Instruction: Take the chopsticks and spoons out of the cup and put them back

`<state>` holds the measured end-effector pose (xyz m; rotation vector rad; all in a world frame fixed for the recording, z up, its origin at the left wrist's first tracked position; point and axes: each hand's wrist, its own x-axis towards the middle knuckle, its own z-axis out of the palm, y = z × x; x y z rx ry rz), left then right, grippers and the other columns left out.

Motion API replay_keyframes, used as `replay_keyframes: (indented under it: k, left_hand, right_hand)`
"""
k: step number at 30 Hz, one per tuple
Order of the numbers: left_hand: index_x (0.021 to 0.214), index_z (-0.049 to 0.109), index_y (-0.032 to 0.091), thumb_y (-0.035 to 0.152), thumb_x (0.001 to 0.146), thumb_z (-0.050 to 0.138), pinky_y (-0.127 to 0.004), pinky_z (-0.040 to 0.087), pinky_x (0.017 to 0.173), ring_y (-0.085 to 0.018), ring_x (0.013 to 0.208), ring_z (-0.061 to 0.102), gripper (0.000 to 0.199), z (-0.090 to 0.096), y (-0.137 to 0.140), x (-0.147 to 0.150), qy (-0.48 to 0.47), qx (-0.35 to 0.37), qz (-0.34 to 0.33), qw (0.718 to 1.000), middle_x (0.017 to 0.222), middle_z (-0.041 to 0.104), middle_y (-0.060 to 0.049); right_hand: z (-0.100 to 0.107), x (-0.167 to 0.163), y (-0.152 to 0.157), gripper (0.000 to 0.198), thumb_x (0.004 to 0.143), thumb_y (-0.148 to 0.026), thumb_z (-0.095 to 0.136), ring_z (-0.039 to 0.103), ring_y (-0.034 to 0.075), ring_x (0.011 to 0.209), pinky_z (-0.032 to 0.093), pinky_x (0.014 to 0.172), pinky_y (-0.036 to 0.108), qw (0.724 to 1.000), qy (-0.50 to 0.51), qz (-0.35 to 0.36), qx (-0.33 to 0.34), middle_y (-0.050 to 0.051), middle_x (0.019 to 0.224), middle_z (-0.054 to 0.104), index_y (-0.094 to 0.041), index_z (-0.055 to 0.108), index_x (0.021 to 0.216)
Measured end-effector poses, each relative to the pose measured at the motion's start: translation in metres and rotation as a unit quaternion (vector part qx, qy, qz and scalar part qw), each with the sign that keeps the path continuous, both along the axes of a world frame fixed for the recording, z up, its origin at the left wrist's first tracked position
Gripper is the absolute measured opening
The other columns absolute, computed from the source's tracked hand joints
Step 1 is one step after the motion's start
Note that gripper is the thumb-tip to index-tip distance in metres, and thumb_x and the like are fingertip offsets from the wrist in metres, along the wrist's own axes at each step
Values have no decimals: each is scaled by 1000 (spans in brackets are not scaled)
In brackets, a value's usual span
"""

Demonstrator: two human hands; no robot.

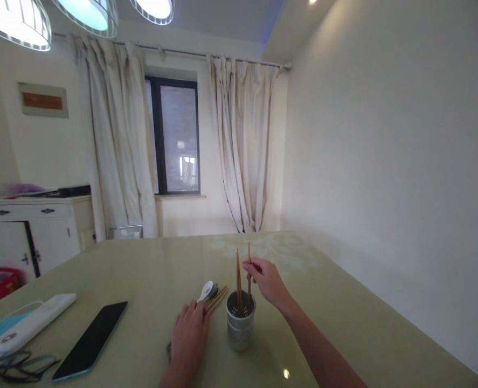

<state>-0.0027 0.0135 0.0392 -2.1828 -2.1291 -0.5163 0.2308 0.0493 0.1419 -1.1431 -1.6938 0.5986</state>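
A grey cylindrical utensil holder (240, 333) stands upright on the table, its inside bottom dotted with small holes. A few wooden chopsticks (239, 280) lean upright in it. My right hand (265, 277) pinches a single chopstick (249, 295) near its upper part, and that chopstick's lower end is inside the holder. Left of the holder, my left hand (189, 330) is curled over a bundle lying on the table. Out of its far side stick a white spoon (205, 291), a darker spoon beside it and several chopsticks (220, 298); the rest is hidden under the hand.
On the pale green table (161, 269) at left lie a black-screened phone (93, 339), a white elongated device (32, 323), dark-framed glasses (22, 367) and a blue mask-like item (4, 328). A wall (384, 161) borders the right side. A white cabinet (53, 237) stands beyond.
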Motion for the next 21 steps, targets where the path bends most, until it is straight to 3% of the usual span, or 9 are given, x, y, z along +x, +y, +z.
replay_keyframes:
  k: [4,11,17,21]
  left_hand:
    - [103,71,19,27,102,50,-35,44,96,-25,111,65,22,1,-2,0,-32,-28,-13,999,112,73,-9]
    - [101,67,18,23,103,39,-36,45,100,-26,111,66,28,1,-4,4,-64,-12,-38,997,112,73,-12]
    - [110,58,23,38,107,29,-36,52,80,-26,94,74,33,11,-5,10,-253,44,-17,966,103,76,-9]
    - [116,58,25,48,105,33,-36,54,73,-26,85,76,36,16,-8,15,-332,112,-36,936,98,78,-8]
  right_hand:
    - [-13,-4,0,39,97,-39,55,58,17,62,38,62,27,999,-36,-16,4,2,63,65,-18,67,66]
    - [-19,-1,-5,39,100,-38,54,64,18,68,42,66,27,998,-56,-5,2,3,70,71,-17,73,74]
    - [-24,0,-3,47,104,-45,48,65,19,68,45,64,27,998,-65,5,1,5,75,75,-18,78,79]
    - [-26,2,-4,45,104,-44,50,67,21,77,46,73,29,997,-75,2,12,6,80,76,-18,79,81]
